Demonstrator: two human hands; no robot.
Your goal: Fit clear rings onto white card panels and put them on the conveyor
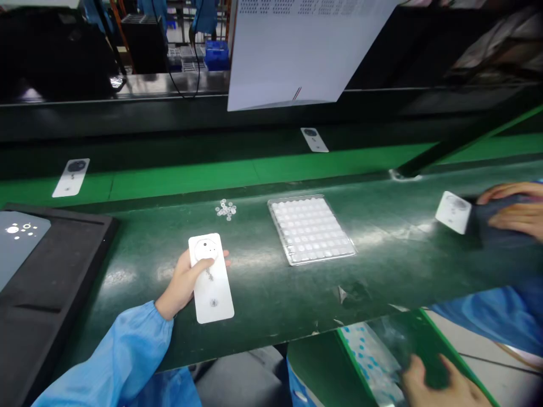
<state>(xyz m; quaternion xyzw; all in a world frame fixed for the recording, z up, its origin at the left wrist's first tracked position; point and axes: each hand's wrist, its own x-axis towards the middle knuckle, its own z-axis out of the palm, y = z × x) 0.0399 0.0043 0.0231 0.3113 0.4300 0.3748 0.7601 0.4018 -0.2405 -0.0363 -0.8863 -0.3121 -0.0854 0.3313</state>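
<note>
My left hand [180,282] grips a white rectangular plastic plate [216,299] with a dark round mark near its far end, holding it just above the green bench mat [271,294]. At the lower right, my right hand [441,384] rests on a green-edged tray [382,362] below the bench edge. It is blurred and its fingers are spread, with nothing visible in them. Beside it lies a clear sheet with blue dots [369,356].
A clear tray of white discs [311,229] and several small clear rings [225,210] lie on the mat. A co-worker's hands [509,209] hold a dark cloth against a white plate [453,212]. A black tray [55,282] stands at the left, and two white plates [70,177] lie farther back.
</note>
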